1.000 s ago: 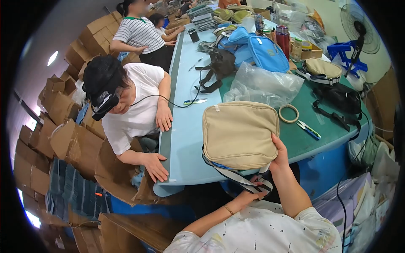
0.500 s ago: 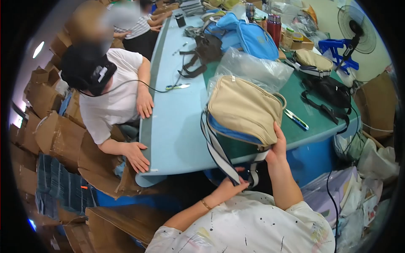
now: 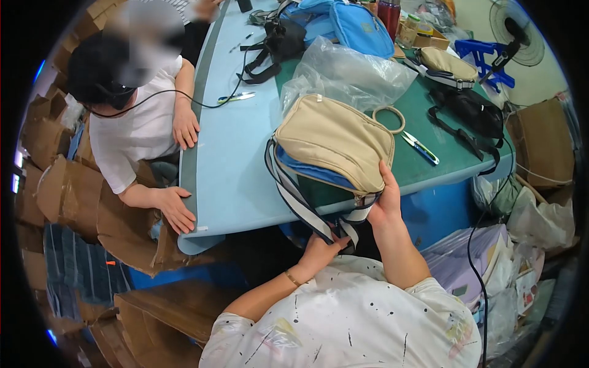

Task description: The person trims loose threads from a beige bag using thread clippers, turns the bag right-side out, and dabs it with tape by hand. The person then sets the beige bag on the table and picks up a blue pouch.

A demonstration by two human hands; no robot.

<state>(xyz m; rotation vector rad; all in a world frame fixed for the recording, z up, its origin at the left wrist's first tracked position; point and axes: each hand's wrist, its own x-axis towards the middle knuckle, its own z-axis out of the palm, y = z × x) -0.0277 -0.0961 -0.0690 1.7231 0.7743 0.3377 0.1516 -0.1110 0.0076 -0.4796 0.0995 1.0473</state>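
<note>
A beige bag (image 3: 334,141) with a blue lining showing at its lower side is held up over the near edge of the table. My right hand (image 3: 385,199) grips its lower right corner, thumb on the front. From the bag hangs a grey-white strap with dark edges (image 3: 293,199), looping down below it. My left hand (image 3: 321,253) is closed round the lower part of this strap, close to my body. Beyond the bag lie a tape roll (image 3: 389,119), snips (image 3: 421,149) and a clear plastic bag (image 3: 346,73).
A co-worker (image 3: 138,132) sits at the left, both hands on the table edge (image 3: 202,230). Blue bags (image 3: 362,27), a black bag (image 3: 469,113) and another beige bag (image 3: 448,63) lie on the table. Cardboard boxes (image 3: 73,196) crowd the left; a cable (image 3: 471,245) hangs at right.
The beige bag has tilted, so its blue lining shows more. My left hand has drawn the strap out to the left below it. The view has shifted, moving the scene left and up.
</note>
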